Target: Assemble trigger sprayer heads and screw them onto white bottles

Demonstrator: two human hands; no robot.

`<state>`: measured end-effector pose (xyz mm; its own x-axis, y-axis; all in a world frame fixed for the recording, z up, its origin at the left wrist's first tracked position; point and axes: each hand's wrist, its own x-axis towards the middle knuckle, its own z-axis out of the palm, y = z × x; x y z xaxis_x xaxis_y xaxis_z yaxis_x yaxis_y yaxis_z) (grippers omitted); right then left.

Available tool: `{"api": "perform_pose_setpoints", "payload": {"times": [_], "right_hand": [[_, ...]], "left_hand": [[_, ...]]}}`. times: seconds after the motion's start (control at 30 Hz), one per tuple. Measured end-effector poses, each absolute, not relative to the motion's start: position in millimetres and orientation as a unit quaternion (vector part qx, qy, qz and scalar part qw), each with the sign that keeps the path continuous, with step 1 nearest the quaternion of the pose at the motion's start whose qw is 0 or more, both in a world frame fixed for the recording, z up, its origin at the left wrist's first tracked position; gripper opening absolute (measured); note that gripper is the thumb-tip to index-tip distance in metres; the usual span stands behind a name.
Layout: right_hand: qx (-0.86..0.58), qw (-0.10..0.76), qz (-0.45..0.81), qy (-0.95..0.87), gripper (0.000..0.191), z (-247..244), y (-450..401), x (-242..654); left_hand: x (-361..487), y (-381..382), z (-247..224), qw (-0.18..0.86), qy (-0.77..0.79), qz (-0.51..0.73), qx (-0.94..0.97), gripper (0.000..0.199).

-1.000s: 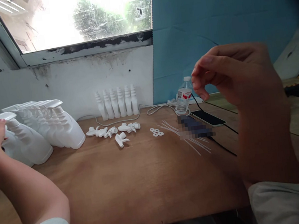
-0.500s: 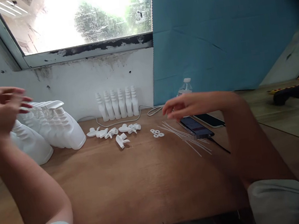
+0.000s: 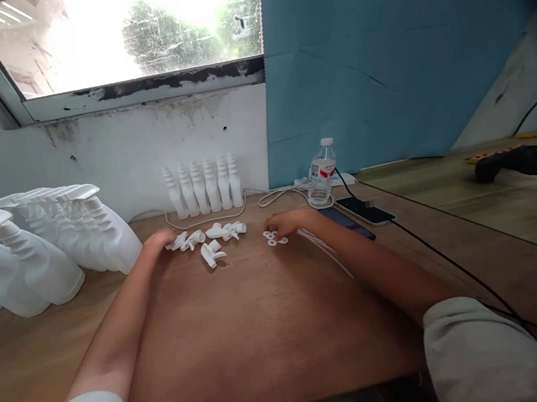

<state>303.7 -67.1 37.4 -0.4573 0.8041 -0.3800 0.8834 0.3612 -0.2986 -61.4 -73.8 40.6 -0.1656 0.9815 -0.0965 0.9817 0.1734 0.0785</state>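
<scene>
At the left end of a loose row of white trigger sprayer heads (image 3: 226,231), my left hand (image 3: 158,240) is closed around the outermost one, mostly covering it. A single sprayer head (image 3: 212,253) lies in front of that row. My right hand (image 3: 285,222) reaches down over a small group of flat white ring washers (image 3: 272,242), fingertips pinched together at the far edge of the group. Its fingers partly hide what they pinch. Thin white tubes (image 3: 326,249) lie beneath and beside my right forearm.
Large white bottles (image 3: 116,236) lean in a stack at the left. Several small white bottles (image 3: 211,188) stand against the wall. Behind my right hand are a clear water bottle (image 3: 320,178), a white cable (image 3: 275,195) and two phones, one dark (image 3: 349,222), one with a light edge (image 3: 365,210).
Both hands have come down from the air to the table: the left moved right to the sprayer heads, the right moved left and down to the washers. The view has shifted slightly.
</scene>
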Motion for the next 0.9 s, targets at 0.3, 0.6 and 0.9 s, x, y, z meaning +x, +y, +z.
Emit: {"api": "perform_pose_setpoints", "payload": {"times": [0.3,0.6,0.9], "right_hand": [[0.479,0.004,-0.247,0.843,0.022,18.9,-55.2,307.2],[0.449,-0.147,-0.272,0.839,0.018,10.5,-73.5,322.7],[0.435,-0.318,-0.278,0.796,0.018,7.3,-131.2,335.0]], "left_hand": [[-59.6,-76.0,45.8,0.092,0.776,-0.037,0.622,0.027],[-42.7,-116.9,59.4,-0.028,0.727,0.122,0.675,0.024],[33.6,-196.9,15.6,0.119,0.459,0.441,0.762,0.052]]}}
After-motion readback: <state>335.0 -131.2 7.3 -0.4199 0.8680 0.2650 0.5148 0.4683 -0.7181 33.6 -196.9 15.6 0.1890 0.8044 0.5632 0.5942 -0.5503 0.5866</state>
